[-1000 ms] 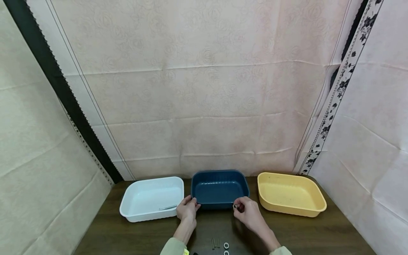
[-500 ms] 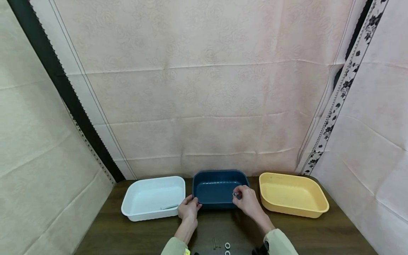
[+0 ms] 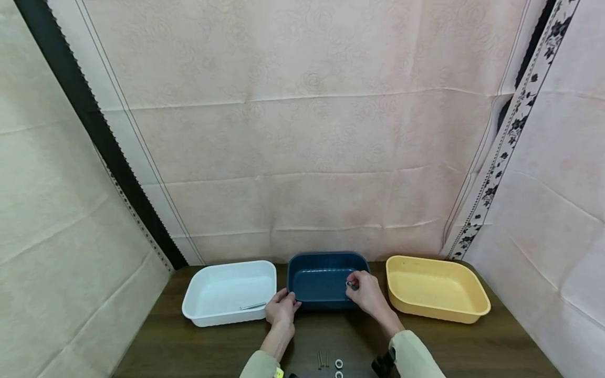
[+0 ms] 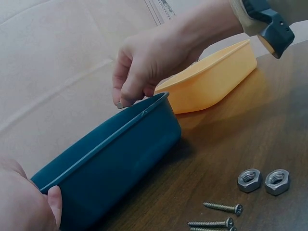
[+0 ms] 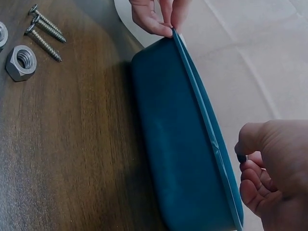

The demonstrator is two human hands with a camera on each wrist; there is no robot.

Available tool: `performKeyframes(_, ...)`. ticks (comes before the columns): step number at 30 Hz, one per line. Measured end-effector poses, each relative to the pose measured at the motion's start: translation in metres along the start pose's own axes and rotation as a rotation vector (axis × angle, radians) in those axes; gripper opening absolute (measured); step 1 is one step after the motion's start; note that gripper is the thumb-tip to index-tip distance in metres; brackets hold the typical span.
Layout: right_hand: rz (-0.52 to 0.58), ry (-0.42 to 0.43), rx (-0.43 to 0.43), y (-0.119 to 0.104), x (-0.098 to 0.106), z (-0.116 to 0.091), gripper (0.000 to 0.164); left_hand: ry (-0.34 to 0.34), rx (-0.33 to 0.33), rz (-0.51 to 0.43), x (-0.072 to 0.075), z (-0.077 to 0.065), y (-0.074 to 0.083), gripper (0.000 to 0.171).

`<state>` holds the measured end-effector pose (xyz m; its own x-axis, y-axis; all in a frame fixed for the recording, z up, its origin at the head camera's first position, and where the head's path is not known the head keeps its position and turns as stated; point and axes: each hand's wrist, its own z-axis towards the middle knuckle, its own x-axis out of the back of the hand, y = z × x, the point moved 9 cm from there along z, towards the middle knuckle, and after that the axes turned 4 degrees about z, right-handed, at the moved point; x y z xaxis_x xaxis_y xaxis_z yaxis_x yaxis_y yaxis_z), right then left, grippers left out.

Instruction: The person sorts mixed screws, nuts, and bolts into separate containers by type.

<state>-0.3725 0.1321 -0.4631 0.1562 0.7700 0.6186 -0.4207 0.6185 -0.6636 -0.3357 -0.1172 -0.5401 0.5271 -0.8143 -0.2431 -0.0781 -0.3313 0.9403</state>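
My left hand [image 3: 281, 311] grips the front left corner of a dark blue plastic tray [image 3: 323, 305], pinching its rim. Over the right part of that tray, my right hand [image 3: 367, 294] pinches a small metal nut [image 4: 120, 104] between thumb and fingertips. The fingers hide most of it. In front of the tray, several screws [image 4: 222, 207] lie on the wooden table [image 3: 227, 349]. Beside them are two hex nuts, one nut [image 4: 249, 180] to the left of the other nut [image 4: 277, 182].
A white tray [image 3: 212, 319] stands left of the blue one, with a thin metal tool [image 3: 253, 306] like tweezers inside. To the right stands a yellow tray [image 3: 435, 311]. A pale cloth [image 3: 302, 157] hangs behind the table.
My right hand has risen from the blue tray's front edge and moved forward over its inside, with the nut still pinched. My left hand keeps its grip on the corner.
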Motion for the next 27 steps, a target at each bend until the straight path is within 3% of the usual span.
performKeyframes(8, 0.006, 0.002, -0.013, 0.002, 0.000, 0.000, 0.010, 0.001, 0.004, 0.013, -0.002, 0.001, 0.000, 0.033)
performKeyframes(21, 0.030, 0.110, 0.060, -0.006, 0.013, -0.006, 0.014, 0.011, 0.004, 0.015, -0.001, 0.001, -0.001, 0.032)
performKeyframes(27, 0.065, 0.122, 0.080, -0.011, 0.013, -0.010, 0.015, 0.011, 0.001, 0.011, 0.000, 0.001, -0.001, 0.033)
